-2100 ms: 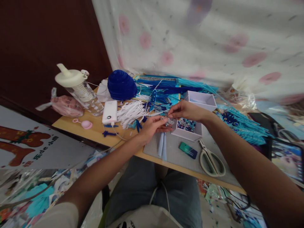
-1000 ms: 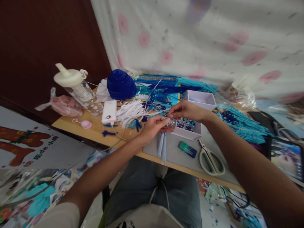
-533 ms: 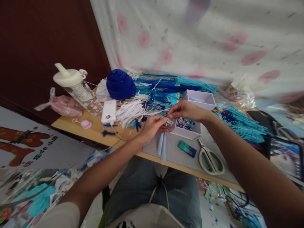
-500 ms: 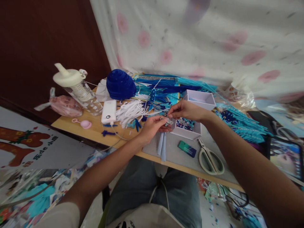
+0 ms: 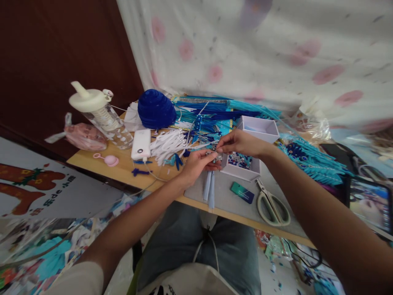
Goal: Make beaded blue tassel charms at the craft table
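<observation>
Silvery beaded piece (image 5: 217, 157), partly hidden by both hands (image 5: 211, 153), fingers pinched closed around it, details unclear

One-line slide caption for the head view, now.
Left hand holds a small silvery piece; right hand works at it beside a bead box.

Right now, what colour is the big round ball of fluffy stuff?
Deep blue, best seen in the head view.
</observation>
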`<control>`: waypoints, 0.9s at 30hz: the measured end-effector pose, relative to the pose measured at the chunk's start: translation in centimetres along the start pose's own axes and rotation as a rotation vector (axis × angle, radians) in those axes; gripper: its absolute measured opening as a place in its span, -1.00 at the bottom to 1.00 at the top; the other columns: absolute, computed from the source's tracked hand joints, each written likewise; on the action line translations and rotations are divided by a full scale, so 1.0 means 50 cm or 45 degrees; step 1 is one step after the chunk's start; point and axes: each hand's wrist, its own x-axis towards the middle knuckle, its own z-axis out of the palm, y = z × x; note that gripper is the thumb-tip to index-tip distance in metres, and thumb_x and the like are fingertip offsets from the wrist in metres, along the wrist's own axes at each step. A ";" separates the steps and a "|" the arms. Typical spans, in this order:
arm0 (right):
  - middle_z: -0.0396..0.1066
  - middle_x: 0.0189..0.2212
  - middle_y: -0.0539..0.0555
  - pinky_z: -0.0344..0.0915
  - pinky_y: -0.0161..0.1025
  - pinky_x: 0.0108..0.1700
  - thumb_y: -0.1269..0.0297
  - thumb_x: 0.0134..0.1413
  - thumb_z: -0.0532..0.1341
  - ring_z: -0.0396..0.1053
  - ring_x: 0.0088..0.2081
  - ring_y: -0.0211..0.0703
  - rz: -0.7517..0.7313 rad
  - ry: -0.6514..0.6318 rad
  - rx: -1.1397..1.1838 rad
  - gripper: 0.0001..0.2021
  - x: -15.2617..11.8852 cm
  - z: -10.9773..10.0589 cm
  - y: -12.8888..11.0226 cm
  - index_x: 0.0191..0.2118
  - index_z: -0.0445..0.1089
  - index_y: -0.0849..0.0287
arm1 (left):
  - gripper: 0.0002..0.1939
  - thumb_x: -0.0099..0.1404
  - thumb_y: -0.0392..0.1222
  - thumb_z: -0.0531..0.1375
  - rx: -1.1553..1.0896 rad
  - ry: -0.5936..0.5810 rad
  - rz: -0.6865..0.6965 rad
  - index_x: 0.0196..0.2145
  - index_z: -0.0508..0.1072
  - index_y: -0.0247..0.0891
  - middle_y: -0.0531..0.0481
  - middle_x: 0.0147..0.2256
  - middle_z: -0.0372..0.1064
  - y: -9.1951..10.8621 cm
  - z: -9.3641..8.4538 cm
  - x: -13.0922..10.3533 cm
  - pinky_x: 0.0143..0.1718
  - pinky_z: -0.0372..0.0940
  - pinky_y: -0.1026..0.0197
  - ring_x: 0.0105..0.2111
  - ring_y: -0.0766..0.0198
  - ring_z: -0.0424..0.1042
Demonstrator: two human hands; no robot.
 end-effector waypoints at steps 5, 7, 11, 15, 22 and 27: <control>0.31 -0.60 -0.05 0.08 -0.28 -0.42 -0.02 -0.06 0.35 0.18 -0.49 -0.28 -0.007 0.013 -0.005 -0.64 -0.001 -0.001 0.002 -0.35 0.57 0.24 | -0.76 0.32 -0.08 0.26 -0.007 -0.006 -0.007 -0.33 0.49 -0.36 -0.05 -0.46 0.54 -0.003 -0.001 0.003 -0.41 0.43 0.32 -0.47 0.27 0.58; 0.32 -0.59 -0.04 0.08 -0.28 -0.43 -0.01 -0.07 0.36 0.18 -0.49 -0.28 -0.009 0.011 -0.005 -0.64 -0.001 -0.001 0.003 -0.35 0.57 0.25 | -0.78 0.31 -0.10 0.28 0.010 -0.007 0.000 -0.32 0.50 -0.36 -0.05 -0.45 0.55 -0.004 0.000 0.003 -0.40 0.43 0.33 -0.47 0.28 0.57; 0.29 -0.61 -0.05 0.07 -0.28 -0.42 -0.01 -0.06 0.36 0.17 -0.50 -0.28 -0.009 0.008 -0.001 -0.65 -0.002 -0.001 0.003 -0.36 0.56 0.24 | -0.87 0.26 -0.23 0.31 0.062 0.018 0.016 -0.28 0.52 -0.36 -0.01 -0.44 0.55 -0.004 0.004 0.004 -0.41 0.41 0.35 -0.49 0.32 0.56; 0.28 -0.61 -0.06 0.06 -0.28 -0.43 0.00 -0.04 0.35 0.16 -0.50 -0.28 -0.013 0.007 0.000 -0.65 -0.002 0.000 0.004 -0.37 0.56 0.25 | -0.92 0.29 -0.27 0.27 0.092 0.044 0.026 -0.29 0.51 -0.36 0.00 -0.46 0.53 -0.003 0.007 0.005 -0.44 0.40 0.35 -0.51 0.33 0.55; 0.29 -0.60 -0.05 0.08 -0.27 -0.42 -0.03 -0.05 0.35 0.17 -0.49 -0.27 -0.015 0.007 -0.004 -0.63 -0.001 0.000 0.007 -0.36 0.56 0.25 | -0.82 0.27 -0.16 0.31 0.067 0.013 0.022 -0.31 0.49 -0.35 -0.01 -0.45 0.53 -0.005 0.004 0.005 -0.40 0.42 0.33 -0.49 0.31 0.56; 0.30 -0.60 -0.06 0.08 -0.27 -0.41 -0.01 -0.05 0.36 0.17 -0.49 -0.28 -0.006 0.020 0.004 -0.64 -0.004 0.000 0.005 -0.36 0.56 0.25 | -0.82 0.30 -0.15 0.28 0.047 0.008 0.012 -0.32 0.48 -0.35 -0.02 -0.45 0.53 -0.003 0.006 0.003 -0.40 0.42 0.33 -0.48 0.30 0.57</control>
